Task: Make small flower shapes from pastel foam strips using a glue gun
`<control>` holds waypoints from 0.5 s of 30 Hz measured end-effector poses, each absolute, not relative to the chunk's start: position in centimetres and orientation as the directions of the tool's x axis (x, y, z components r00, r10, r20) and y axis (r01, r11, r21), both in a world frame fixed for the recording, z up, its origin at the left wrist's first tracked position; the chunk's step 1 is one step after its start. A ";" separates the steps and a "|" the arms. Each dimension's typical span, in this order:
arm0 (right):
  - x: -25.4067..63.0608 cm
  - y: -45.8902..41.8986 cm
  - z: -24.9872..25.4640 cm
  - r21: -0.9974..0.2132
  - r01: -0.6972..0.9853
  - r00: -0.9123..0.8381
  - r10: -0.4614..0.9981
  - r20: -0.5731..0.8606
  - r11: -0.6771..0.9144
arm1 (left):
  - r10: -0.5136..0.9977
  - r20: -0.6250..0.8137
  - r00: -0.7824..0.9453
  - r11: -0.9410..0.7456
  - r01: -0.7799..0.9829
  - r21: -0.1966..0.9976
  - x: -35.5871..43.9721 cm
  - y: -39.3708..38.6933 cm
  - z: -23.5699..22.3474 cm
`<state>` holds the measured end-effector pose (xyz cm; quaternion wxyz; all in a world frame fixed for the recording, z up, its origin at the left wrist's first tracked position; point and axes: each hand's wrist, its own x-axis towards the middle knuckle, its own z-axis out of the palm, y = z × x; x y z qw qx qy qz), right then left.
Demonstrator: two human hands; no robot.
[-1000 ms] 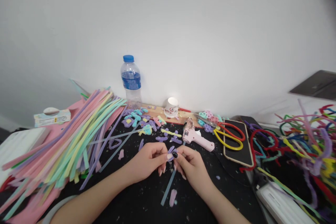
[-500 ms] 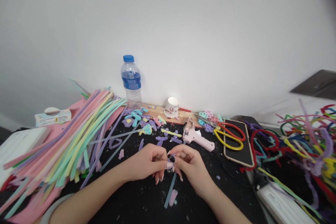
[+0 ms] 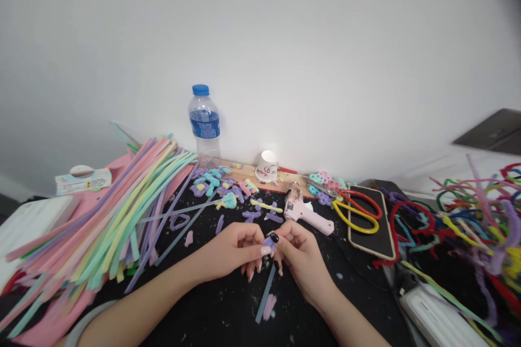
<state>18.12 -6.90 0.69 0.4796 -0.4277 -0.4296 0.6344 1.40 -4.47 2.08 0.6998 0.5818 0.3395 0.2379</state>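
Between the fingertips of both hands is a small purple pipe cleaner piece (image 3: 268, 242), mostly covered by the fingers. My left hand (image 3: 238, 252) pinches it from the left, thumb on top. From the other side my right hand (image 3: 299, 255) grips it between thumb and forefinger. Below the hands a translucent glue stick (image 3: 265, 294) lies on the black tabletop, its upper end hidden by the fingers. A short pink fuzzy piece (image 3: 269, 307) rests beside it. The pale pink glue gun (image 3: 307, 216) lies just beyond my right hand, and short purple pieces (image 3: 252, 216) lie beyond my left.
Long pastel pipe cleaners (image 3: 118, 217) are heaped at left, a tangle of bright ones (image 3: 480, 227) at right. A water bottle (image 3: 204, 124) and paper cup (image 3: 267, 166) stand along the wall. Scissors (image 3: 356, 217) overlap a phone (image 3: 372, 241). A white power strip (image 3: 437, 314) sits front right.
Both hands stay together at the same spot. Their fingers have shifted and turned the small purple piece. The glue stick below has moved slightly right.
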 end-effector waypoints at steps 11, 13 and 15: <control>18.1 -6.9 0.6 -0.950 -0.235 -0.177 0.970 -0.164 -0.204 | 0.843 -0.107 0.528 0.026 0.158 0.987 1.3 -4.7 1.9; 18.1 -6.9 0.6 -0.960 -0.218 -0.152 0.978 -0.145 -0.177 | 0.845 -0.095 0.526 0.033 0.126 0.991 1.3 -4.7 1.8; 18.1 -6.9 0.6 -0.961 -0.222 -0.134 0.982 -0.134 -0.162 | 0.806 -0.120 0.579 0.102 0.064 0.993 1.3 -4.5 1.6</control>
